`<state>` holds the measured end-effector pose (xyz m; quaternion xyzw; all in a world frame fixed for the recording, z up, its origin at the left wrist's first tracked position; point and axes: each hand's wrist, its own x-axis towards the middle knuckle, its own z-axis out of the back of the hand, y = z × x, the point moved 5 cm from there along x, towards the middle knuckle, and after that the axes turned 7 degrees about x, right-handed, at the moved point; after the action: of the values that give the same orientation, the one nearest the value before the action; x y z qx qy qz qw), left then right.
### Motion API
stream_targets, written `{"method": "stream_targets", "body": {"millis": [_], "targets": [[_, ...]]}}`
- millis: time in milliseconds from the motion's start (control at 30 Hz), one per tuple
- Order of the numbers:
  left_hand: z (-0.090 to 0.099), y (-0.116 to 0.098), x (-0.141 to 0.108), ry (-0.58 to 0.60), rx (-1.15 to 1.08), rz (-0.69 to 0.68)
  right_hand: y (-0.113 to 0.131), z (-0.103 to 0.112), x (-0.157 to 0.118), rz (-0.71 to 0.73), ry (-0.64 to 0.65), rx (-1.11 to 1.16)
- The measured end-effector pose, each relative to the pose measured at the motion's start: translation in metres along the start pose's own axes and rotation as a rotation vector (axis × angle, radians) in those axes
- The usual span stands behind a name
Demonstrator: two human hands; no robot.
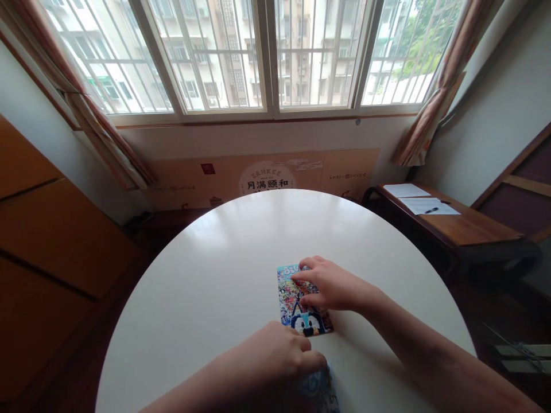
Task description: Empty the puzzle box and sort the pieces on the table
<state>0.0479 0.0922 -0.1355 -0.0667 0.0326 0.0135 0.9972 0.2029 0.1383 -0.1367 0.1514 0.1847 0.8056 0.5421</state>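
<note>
A colourful printed card (286,298) with a blue cartoon dog face on its lower part lies flat on the white round table (206,287). My right hand (329,284) rests over its upper right side, fingers spread and touching the printed face. Nearer to me, my left hand (290,353) has its fingers curled over the top edge of a second blue printed card (321,393). Much of this second card is in shadow, and the frame's lower edge cuts it off. The left fingertips are partly hidden behind the knuckles.
Beyond the table stands a barred window (271,112) with curtains (424,126) at its sides. A long printed box (181,172) lies below the sill. On the right, a wooden side table (477,221) holds papers (419,205) and a pen (431,210). An orange-brown cabinet (51,229) stands left.
</note>
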Motion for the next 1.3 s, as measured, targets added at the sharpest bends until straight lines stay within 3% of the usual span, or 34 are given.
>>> {"method": "stream_targets", "body": {"millis": [133,233,367,433,500,600,733,967,1300], "targets": [[0.003,0.000,-0.002,-0.030,-0.077,-0.002,0.001,0.001,-0.002,-0.015,-0.005,-0.015],[0.018,0.017,-0.004,-0.130,-0.124,0.072,0.002,0.001,-0.003,-0.008,-0.015,-0.019],[0.041,0.076,-0.006,-0.316,-0.049,0.492,0.002,0.000,-0.002,0.001,-0.010,-0.015],[0.043,0.103,-0.005,-0.317,-0.031,0.677,0.002,0.000,-0.002,-0.004,-0.010,-0.020],[0.038,0.120,-0.001,-0.321,-0.038,0.769,0.003,-0.001,-0.002,-0.005,-0.013,-0.025],[0.025,0.128,0.003,-0.321,-0.047,0.798,0.003,-0.002,-0.002,0.010,-0.020,-0.028],[0.011,0.124,0.003,-0.305,0.051,0.754,-0.001,-0.005,0.000,0.011,-0.049,-0.032],[0.005,0.128,0.002,-0.371,0.039,0.734,-0.004,-0.014,0.008,-0.018,-0.142,-0.063],[-0.003,0.139,-0.001,-0.476,-0.165,0.832,-0.002,-0.018,0.009,-0.054,-0.126,-0.077]]}}
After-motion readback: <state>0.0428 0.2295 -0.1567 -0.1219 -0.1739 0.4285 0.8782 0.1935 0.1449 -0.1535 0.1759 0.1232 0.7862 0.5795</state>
